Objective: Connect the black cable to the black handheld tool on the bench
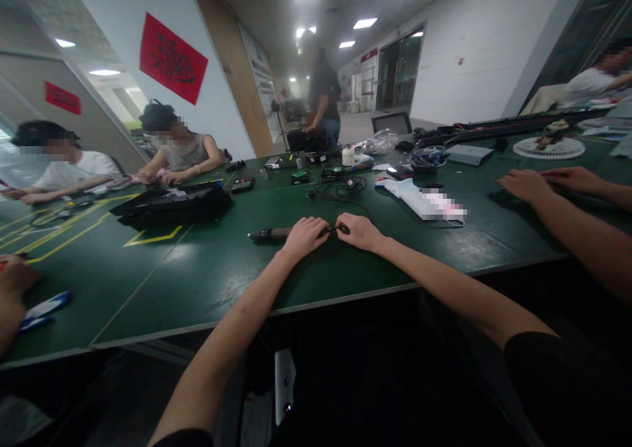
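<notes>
At the far left, a co-worker's hand (14, 279) rests by a pair of blue-and-white handles (48, 307), near the front edge of the green tabletop (212, 279). Farther in, a low black open-topped tray (168, 207) stands beside a yellow tape corner (154, 237). Green surface stretches from the tray to the tip of a dark cylindrical hand tool (271, 234), which lies lengthwise, tip pointing left, well back from the front edge. The person's left hand (307, 236) curls over the tool's rear part and grasps it, its fingertips close to the right hand (359, 230). The right hand pinches a thin black cord (334, 229) where it shows in the narrow gap between the two; the part inside the fingers is hidden. Both forearms cross the front edge, with a strip of green surface between them on the near side. Beyond the hands, a loose tangle of black cable (340, 189) limits the reach forward. Right of it lies a flat white packet (407, 197), apart from the right hand. At the far right, another person's hands (526, 185) rest on the table, and a round white slotted disc (530, 149) lies behind them.
</notes>
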Demonstrator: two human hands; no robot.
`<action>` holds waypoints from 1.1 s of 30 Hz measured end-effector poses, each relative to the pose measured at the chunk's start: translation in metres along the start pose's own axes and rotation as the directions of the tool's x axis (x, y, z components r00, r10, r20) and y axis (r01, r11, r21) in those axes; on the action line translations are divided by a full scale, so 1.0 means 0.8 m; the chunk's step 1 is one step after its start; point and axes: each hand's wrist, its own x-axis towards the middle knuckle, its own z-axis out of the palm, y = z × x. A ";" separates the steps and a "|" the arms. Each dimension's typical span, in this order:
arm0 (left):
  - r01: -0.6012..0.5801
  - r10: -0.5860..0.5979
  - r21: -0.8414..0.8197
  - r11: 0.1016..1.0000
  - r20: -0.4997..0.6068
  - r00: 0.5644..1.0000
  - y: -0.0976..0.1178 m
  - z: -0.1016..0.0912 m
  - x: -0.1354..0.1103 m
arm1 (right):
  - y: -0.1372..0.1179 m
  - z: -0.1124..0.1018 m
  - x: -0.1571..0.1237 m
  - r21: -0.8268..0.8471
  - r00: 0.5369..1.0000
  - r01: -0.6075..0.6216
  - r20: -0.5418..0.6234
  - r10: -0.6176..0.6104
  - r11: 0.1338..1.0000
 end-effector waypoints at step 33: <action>0.025 -0.025 0.017 1.000 -0.030 0.999 0.007 -0.005 0.001 | 0.001 0.001 -0.001 -0.037 0.999 0.005 0.035 -0.004 0.999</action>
